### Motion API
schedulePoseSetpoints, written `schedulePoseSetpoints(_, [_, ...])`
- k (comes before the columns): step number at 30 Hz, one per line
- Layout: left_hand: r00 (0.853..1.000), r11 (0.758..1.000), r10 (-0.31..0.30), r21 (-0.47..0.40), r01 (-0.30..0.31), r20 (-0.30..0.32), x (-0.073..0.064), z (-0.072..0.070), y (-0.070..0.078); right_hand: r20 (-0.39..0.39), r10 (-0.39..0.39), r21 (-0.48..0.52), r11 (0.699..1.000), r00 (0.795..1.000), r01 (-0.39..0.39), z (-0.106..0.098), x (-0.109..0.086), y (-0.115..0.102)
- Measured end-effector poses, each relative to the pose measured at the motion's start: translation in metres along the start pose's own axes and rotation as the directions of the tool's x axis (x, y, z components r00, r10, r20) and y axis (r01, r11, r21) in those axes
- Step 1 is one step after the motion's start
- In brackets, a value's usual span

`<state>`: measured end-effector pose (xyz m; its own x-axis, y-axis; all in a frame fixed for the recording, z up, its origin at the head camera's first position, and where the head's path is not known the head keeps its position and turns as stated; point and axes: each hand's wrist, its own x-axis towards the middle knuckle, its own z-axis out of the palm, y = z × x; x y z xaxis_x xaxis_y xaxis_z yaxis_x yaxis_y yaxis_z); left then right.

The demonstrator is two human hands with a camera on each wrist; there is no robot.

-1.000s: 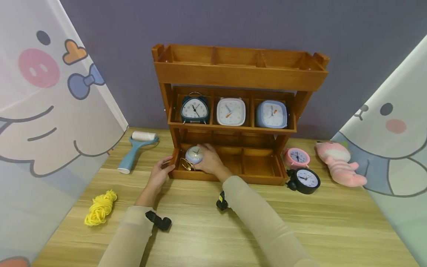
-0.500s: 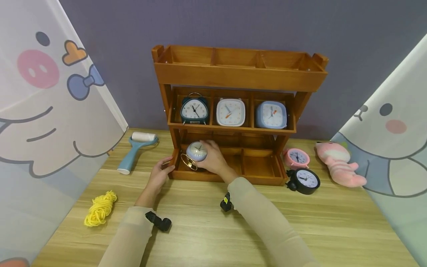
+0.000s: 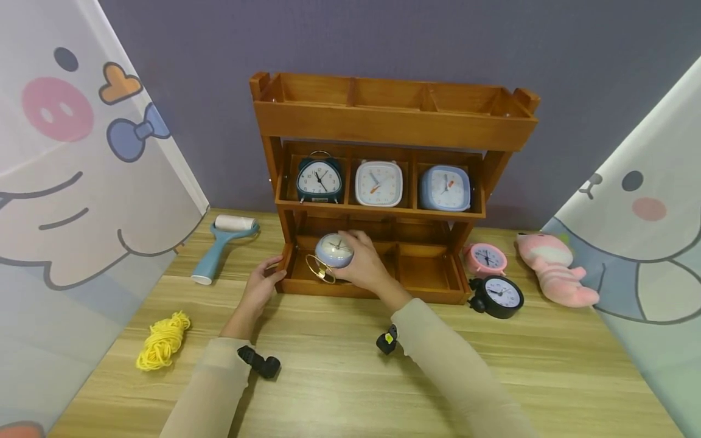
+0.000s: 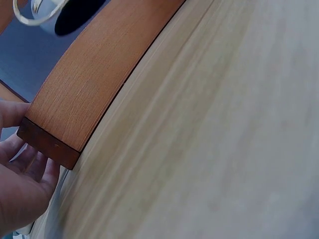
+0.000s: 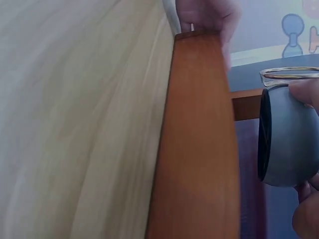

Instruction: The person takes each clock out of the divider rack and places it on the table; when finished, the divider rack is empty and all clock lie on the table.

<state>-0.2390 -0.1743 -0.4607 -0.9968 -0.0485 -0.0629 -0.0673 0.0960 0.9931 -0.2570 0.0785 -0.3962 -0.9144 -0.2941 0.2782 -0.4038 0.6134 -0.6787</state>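
Observation:
In the head view, my right hand (image 3: 369, 266) grips a round pale-blue alarm clock (image 3: 334, 252) with a gold ring handle (image 3: 320, 269), over the lower tier of the wooden shelf rack (image 3: 394, 129). The clock tilts back, its dial facing up. In the right wrist view, the clock (image 5: 291, 142) shows its side and dark base, held between thumb and fingers and apart from the front board (image 5: 197, 134). My left hand (image 3: 261, 288) holds the rack's lower left corner. Seen from the left wrist, fingers of that hand (image 4: 22, 194) lie around the end board (image 4: 49, 142).
A dark green clock (image 3: 319, 180), a white clock (image 3: 379, 184) and a blue clock (image 3: 446, 188) fill the middle tier. Right of the rack lie a pink clock (image 3: 486, 260), black clock (image 3: 497, 296) and plush toy (image 3: 555, 269). Left are a lint roller (image 3: 219, 249) and yellow yarn (image 3: 164, 340).
My right hand has shifted the pale-blue clock rightward from the left compartment, and the ring handle has moved with it. My left hand has stayed at the rack's corner.

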Motion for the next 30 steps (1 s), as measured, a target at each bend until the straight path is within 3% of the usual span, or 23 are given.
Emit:
schedulePoseSetpoints(13, [0.999,1.0,-0.003,-0.006,0.003,0.033,0.0,-0.002,0.0,0.086,-0.118,0.036,0.993,0.989,0.116,-0.049,-0.043,0.014])
schedulePoseSetpoints(19, [0.999,1.0,0.001,0.001,-0.001,0.034,0.0,0.0,-0.002,0.077,-0.176,0.015,0.984,0.981,0.175,-0.075,-0.069,0.04])
schedulePoseSetpoints(30, [1.0,1.0,-0.013,0.0,0.013,0.027,0.001,-0.002,-0.001,0.065,-0.207,-0.106,0.971,0.976,0.213,-0.132,-0.131,0.095])
